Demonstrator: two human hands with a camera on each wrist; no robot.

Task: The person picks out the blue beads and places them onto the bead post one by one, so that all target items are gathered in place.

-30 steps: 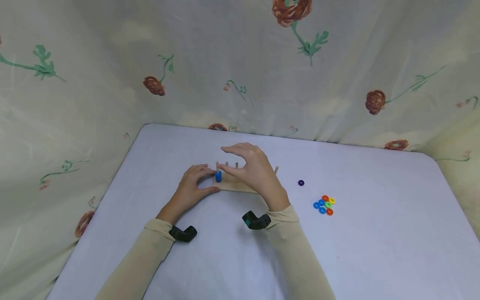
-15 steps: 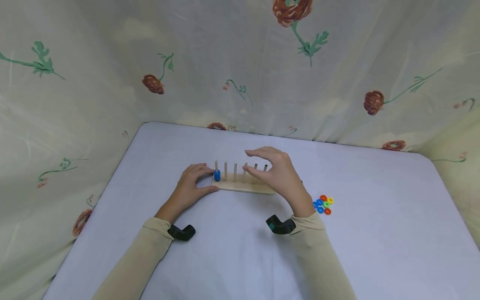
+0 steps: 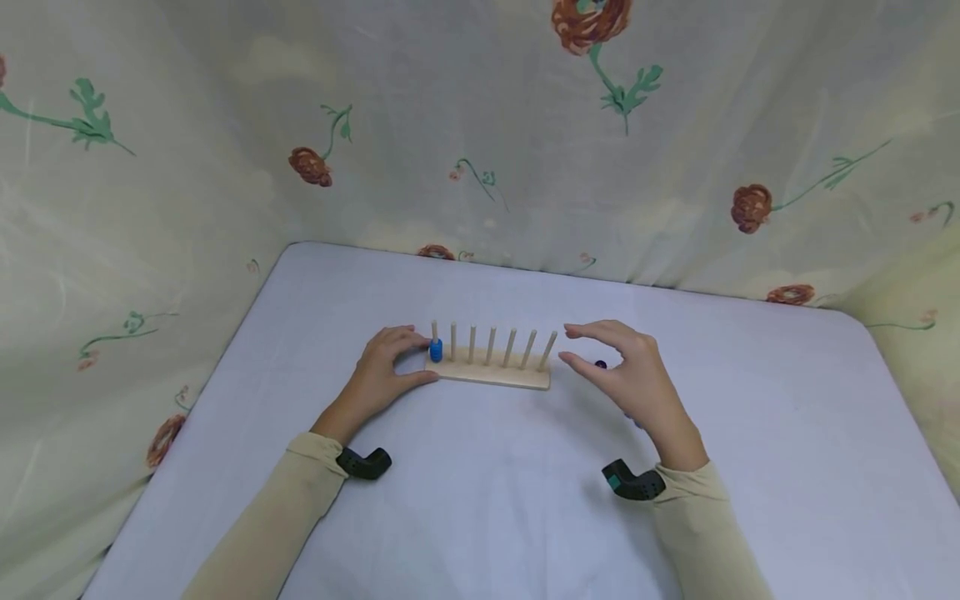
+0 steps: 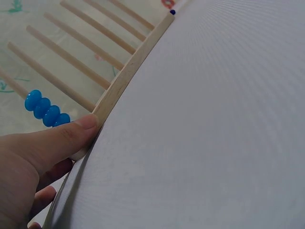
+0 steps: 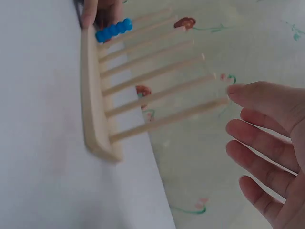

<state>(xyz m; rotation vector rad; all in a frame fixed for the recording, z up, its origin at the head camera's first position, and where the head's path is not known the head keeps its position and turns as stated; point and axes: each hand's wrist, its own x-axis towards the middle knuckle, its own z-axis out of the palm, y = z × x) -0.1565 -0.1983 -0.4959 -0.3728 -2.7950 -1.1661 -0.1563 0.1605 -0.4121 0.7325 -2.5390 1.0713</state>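
Note:
A wooden peg board with a row of upright pegs stands at mid-table in the head view. Several blue rings are stacked on its leftmost peg. My left hand grips the board's left end, with the thumb on the front edge and the fingers behind. Off the board's right end, my right hand is raised with fingers and thumb spread apart and nothing between them. In the right wrist view its fingertips are close to the top of the rightmost peg.
On the white table, a small purple ring shows just past my right thumb. Blue rings peek out beside the right wrist, which hides most of that group. A floral curtain hangs behind the table.
My right hand has moved right, from above the left pegs to beyond the board's right end, uncovering the pegs and covering most of the loose rings. The left hand stays put.

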